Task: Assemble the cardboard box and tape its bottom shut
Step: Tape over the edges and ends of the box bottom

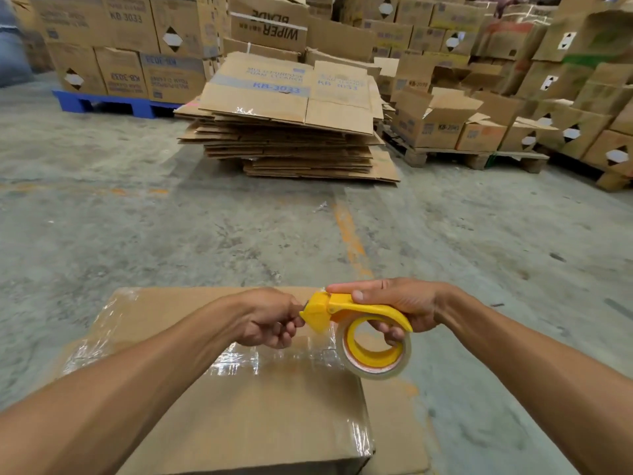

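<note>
A blue pallet [113, 104] loaded with printed cartons [120, 42] is seen at the far left, well beyond the fingers. Nearer, a cardboard box [239, 406] is set on the concrete floor [137, 217] directly beneath both hands, its upturned face crossed by a glossy band of clear tape [239, 361]; more tape is wrapped over its left and right edges. The left hand [270, 318] is held above the box, its fingers [291, 329] closed in a pinch right at the front end of the yellow tape dispenser [346, 311]. What is pinched is hidden by the fingers and cannot be told for certain. Just to the right of those fingers, the dispenser is gripped by the right hand [397, 306]: the handle is wrapped by the fingers [390, 334], some of which are passed through the core of the tape roll [375, 351], and the thumb is laid along the top. The roll hangs below the right hand, over the right edge of the box. Far beyond the fingers, at the middle, a stack of flattened cartons [291, 132] is piled on the floor. An orange line [349, 234] is painted on the floor between that stack and the hands. To the right, open and closed cartons [442, 121] are stacked on wooden pallets [479, 159].
</note>
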Demonstrator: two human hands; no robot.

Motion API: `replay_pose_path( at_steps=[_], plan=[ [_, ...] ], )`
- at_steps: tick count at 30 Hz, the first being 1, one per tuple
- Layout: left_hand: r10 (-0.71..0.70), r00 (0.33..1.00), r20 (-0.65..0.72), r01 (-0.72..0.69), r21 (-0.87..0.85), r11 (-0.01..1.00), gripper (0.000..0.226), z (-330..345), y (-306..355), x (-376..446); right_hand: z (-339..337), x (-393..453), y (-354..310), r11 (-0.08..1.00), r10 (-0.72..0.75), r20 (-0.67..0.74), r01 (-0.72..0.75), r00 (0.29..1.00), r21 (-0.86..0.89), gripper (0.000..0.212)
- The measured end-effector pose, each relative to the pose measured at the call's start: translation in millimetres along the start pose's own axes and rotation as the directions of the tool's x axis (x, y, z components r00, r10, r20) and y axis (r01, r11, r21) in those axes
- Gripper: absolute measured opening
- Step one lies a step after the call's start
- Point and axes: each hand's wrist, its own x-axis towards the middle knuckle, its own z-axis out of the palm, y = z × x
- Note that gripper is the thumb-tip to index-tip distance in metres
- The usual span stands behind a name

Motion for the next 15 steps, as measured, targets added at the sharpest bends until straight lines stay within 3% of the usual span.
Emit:
replay_pose_path(
  at_steps=[4, 7, 12, 15],
  plan=[
    [0.004, 0.997, 0.074, -0.023, 0.251, 0.968, 0.028, 4.0, 16.9, 18.2, 11.2, -17.2, 14.5, 0.998, -0.032, -0.107, 0.037, 0.994, 0.041, 0.045],
    [0.032, 0.989, 0.146, -0.096, 0.456, 0.885, 0.027, 18.5, 38.3, 43.0, 22.9, -29.4, 26.9, 0.993, -0.070, -0.276, 0.092, 0.959, 0.069, 0.048],
    [0.242, 0.967, 0.076, -0.219, 0.731, 0.646, 0.019, -6.3, 85.0, 80.8, 44.5, -60.7, 52.2, 0.983, -0.083, -0.495, 0.153, 0.865, 0.103, 0.046],
    [0.353, 0.925, 0.143, -0.305, 0.833, 0.462, 0.012, -22.3, 93.5, 92.7, 69.8, -71.5, 68.0, 0.962, -0.055, -0.568, 0.196, 0.821, 0.190, 0.044]
  ],
)
